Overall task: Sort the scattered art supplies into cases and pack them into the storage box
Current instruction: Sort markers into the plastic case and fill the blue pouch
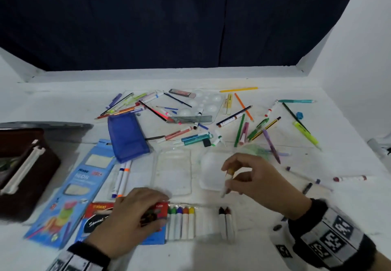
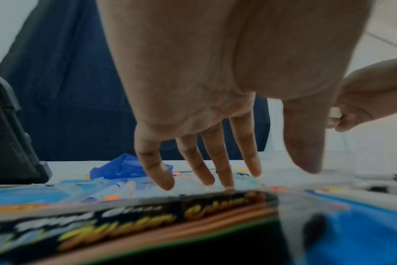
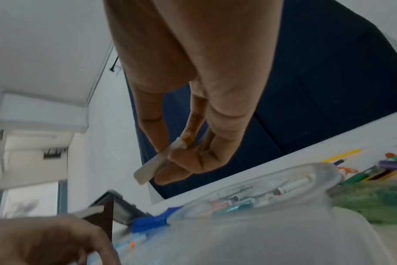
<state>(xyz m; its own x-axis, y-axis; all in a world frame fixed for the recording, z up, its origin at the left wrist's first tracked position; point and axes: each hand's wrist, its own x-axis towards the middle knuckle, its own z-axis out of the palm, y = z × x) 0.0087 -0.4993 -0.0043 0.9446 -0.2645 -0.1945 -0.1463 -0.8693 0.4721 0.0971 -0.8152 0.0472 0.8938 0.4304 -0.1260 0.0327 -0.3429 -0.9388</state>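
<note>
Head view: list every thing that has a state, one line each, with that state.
Right hand: pinches a white marker, lifted off the table.
Left hand: fingers straight, pressing on the red pencil box.
Marker sleeve: partly filled, empty slots in the middle.
Clear case: open, flat.
Blue pouch: lying on the table.
Storage box: open.

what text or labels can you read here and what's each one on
"NEON": blue pack, with a brand above it like "Minso", unsure.
"NIKKI": red strip of the crayon box under the left hand.
"Special": black part of that box; the rest is hidden or blurred.
Wristband: square code marks, no words.
</note>
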